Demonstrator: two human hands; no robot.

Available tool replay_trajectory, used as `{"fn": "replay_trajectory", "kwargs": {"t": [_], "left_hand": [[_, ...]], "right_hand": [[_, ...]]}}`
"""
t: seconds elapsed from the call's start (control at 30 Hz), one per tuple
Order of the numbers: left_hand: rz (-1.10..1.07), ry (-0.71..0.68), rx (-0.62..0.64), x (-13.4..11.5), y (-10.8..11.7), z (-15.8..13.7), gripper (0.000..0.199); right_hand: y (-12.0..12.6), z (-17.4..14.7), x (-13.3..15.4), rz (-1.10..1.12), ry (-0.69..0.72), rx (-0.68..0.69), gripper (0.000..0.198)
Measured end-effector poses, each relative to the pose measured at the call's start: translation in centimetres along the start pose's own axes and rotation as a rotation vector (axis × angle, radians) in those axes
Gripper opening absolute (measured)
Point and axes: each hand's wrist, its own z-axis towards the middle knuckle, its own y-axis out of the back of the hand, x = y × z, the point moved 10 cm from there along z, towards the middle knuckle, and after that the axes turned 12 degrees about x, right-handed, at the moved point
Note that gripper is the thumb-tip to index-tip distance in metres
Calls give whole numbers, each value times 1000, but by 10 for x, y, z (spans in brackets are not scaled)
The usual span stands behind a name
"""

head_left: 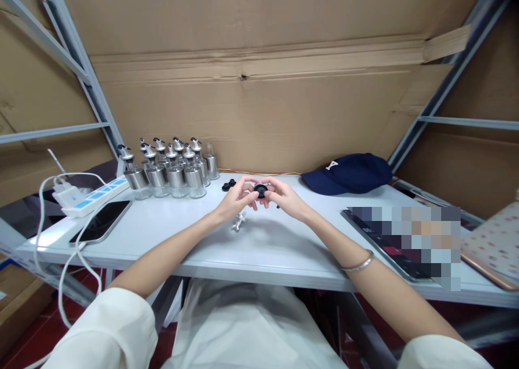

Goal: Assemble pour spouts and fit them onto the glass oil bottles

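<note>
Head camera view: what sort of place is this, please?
Probably a small assembly or packing workstation: a white table between metal shelving lined with cardboard, and a batch of identical glass dispenser bottles.

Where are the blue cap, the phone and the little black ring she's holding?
blue cap (351, 173), head view, on its crown.
phone (101, 221), head view, on its dark screen.
black ring (260, 189), head view, on its top face.

White short sleeves are worn on both arms, the forearms left bare. A thin silver bangle (358, 263) is seen on the right wrist. A white garment covers the lap.
</note>
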Motion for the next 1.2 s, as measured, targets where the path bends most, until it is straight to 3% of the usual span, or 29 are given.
{"fn": "replay_trajectory", "kwargs": {"t": [0.27, 0.5, 1.2], "left_hand": [[-33, -35, 39, -5, -5, 2, 40], [-73, 3, 29, 7, -3, 2, 46], [85, 72, -6, -1, -4, -2, 25]], "right_hand": [[-6, -2, 2, -13, -10, 28, 28], [-5, -3, -1, -52, -41, 14, 30], [-16, -3, 4, -173, 3, 101, 16]]}}
